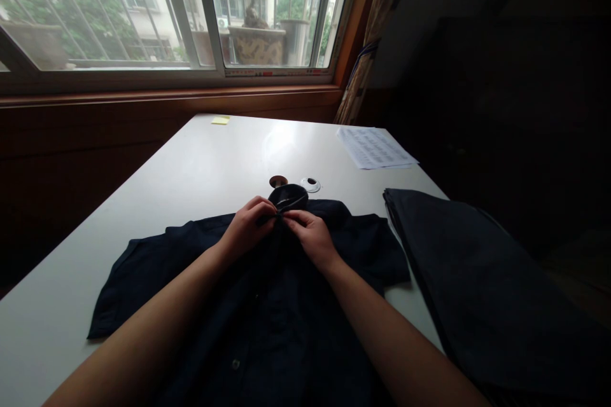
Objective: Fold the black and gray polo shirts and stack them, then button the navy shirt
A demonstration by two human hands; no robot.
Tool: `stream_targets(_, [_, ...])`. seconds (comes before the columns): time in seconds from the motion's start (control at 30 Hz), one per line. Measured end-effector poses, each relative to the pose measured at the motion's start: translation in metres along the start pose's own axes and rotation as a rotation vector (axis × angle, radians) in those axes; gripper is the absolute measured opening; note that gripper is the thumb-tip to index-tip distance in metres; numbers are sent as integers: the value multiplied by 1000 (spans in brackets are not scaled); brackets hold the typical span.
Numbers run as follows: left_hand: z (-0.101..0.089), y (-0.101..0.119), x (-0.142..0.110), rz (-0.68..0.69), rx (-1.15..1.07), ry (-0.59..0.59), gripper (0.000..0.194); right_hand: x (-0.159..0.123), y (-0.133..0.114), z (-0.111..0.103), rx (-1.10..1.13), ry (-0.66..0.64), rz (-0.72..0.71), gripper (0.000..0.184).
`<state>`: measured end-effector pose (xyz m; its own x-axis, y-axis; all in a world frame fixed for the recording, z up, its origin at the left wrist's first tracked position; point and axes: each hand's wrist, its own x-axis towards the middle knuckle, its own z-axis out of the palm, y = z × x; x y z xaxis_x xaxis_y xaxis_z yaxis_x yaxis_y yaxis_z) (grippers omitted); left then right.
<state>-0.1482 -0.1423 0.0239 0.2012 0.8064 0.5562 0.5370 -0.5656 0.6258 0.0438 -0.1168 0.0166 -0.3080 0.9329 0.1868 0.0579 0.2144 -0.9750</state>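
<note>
A dark navy short-sleeved shirt (286, 305) lies spread on the white table, front side up, with its collar (289, 194) at the far end and standing up. My left hand (251, 224) pinches the cloth at the collar's front from the left. From the right, my right hand (311, 233) pinches the same spot, its fingertips almost meeting the left ones. Whether a button is between the fingers is hidden. Lower on the shirt front, a small pale button (235, 364) shows.
Folded dark trousers or similar cloth (477, 280) lie along the table's right edge. Printed papers (375, 147) rest at the back right, a yellow sticky note (220, 120) at the back left. Beyond the collar are a round cable hole (278, 182) and its white cover (310, 185).
</note>
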Motion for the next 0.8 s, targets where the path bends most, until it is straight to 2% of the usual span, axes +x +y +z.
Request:
stream_targets(0.23, [1,0,-1,33,40,-21,16,0,-1,-1,-22,-31,9,17])
stream_targets(0.43, [2,-4,-3,61,81,-3,16,2,3,-2,-103,-56,-53,18])
stream_targets(0.8, [0,4,-1,25,72,22,9,-2,0,-2,-141,-80,-72,19])
